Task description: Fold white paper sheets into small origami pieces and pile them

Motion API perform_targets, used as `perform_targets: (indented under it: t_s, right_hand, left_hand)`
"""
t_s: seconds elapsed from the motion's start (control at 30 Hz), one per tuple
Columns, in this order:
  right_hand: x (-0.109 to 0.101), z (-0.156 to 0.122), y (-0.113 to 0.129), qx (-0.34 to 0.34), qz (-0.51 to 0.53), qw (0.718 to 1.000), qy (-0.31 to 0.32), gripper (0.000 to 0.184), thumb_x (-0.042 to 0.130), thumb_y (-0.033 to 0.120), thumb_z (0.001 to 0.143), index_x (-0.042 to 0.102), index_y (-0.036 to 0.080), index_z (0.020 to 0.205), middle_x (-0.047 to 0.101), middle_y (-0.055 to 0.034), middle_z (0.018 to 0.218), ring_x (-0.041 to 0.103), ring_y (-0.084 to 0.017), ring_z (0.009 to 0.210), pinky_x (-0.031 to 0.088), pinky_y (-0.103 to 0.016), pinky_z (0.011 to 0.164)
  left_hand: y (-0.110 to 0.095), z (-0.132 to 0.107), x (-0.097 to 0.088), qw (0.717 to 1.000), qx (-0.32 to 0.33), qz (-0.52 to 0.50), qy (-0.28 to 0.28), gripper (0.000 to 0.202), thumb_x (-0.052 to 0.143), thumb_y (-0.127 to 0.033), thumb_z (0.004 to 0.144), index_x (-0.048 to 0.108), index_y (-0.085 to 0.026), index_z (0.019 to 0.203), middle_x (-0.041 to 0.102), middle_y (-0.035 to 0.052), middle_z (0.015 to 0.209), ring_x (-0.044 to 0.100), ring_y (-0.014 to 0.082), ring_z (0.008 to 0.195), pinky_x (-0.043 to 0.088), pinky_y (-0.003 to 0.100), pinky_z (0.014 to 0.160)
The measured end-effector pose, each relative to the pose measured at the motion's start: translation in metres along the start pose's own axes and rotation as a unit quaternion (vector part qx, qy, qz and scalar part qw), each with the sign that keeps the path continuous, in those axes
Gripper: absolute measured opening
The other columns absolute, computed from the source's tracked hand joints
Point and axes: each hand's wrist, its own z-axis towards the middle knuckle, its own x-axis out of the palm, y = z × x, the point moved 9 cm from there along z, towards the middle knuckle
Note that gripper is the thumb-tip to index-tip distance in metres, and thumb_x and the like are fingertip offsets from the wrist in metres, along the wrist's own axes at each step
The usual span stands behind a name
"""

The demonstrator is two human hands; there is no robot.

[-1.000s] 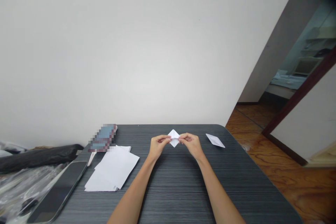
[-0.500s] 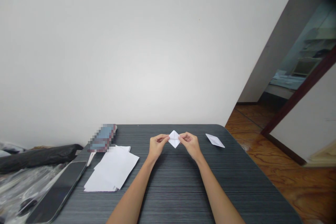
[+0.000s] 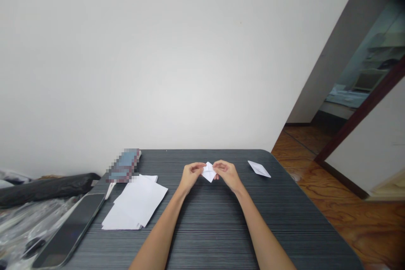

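Between my two hands is a small folded white paper [image 3: 209, 173], diamond-shaped with creases across its face. My left hand [image 3: 190, 176] pinches its left corner between thumb and fingers. On the opposite side my right hand [image 3: 226, 173] grips the right corner, its thumb and fingers covering part of that edge. Another folded white paper [image 3: 259, 169], also diamond-like, lies on the table to the right of my right hand.
A dark striped table [image 3: 215, 236] stands against the white wall. On its left lie loose white sheets [image 3: 139, 202], a pixelated object [image 3: 125, 165] and a smartphone [image 3: 71, 230]. Plastic-wrapped items [image 3: 28, 223] sit beyond the left edge.
The folded paper has dropped slightly toward me and tilted a little. My right hand has shifted left, its fingers now further over the paper's right side.
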Motion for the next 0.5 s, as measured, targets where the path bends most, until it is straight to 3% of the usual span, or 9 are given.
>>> perform_targets:
  t_s: [0.13, 0.3, 0.5]
  right_hand:
    - [0.005, -0.001, -0.005, 0.012, 0.002, 1.000, 0.015, 0.021, 0.062, 0.033, 0.061, 0.057, 0.015, 0.070, 0.056, 0.0011, 0.056, 0.051, -0.009, 0.042, 0.038, -0.021, 0.040]
    - [0.015, -0.004, -0.003, 0.019, -0.010, 0.998, 0.058, 0.029, 0.058, 0.035, 0.065, 0.057, 0.015, 0.086, 0.056, 0.0021, 0.056, 0.049, -0.008, 0.041, 0.035, -0.019, 0.039]
    - [0.015, -0.005, -0.005, 0.026, -0.013, 0.998, 0.051, 0.027, 0.059, 0.035, 0.064, 0.056, 0.016, 0.083, 0.054, 0.0038, 0.053, 0.046, -0.006, 0.037, 0.029, -0.017, 0.035]
  left_hand:
    - [0.000, -0.002, 0.009, 0.999, -0.012, -0.018, 0.028, 0.030, 0.064, -0.030, 0.061, 0.062, -0.010, 0.083, 0.065, 0.0069, 0.074, 0.059, 0.0151, 0.065, 0.046, 0.025, 0.061]
    - [-0.001, -0.005, 0.010, 0.999, -0.023, -0.039, 0.022, 0.030, 0.064, -0.031, 0.060, 0.063, -0.009, 0.080, 0.066, 0.0083, 0.076, 0.060, 0.0168, 0.067, 0.045, 0.027, 0.064]
    - [0.006, -0.005, 0.010, 0.997, -0.058, -0.052, 0.019, 0.029, 0.064, -0.031, 0.060, 0.064, -0.008, 0.078, 0.066, 0.0079, 0.071, 0.059, 0.0160, 0.061, 0.044, 0.025, 0.059]
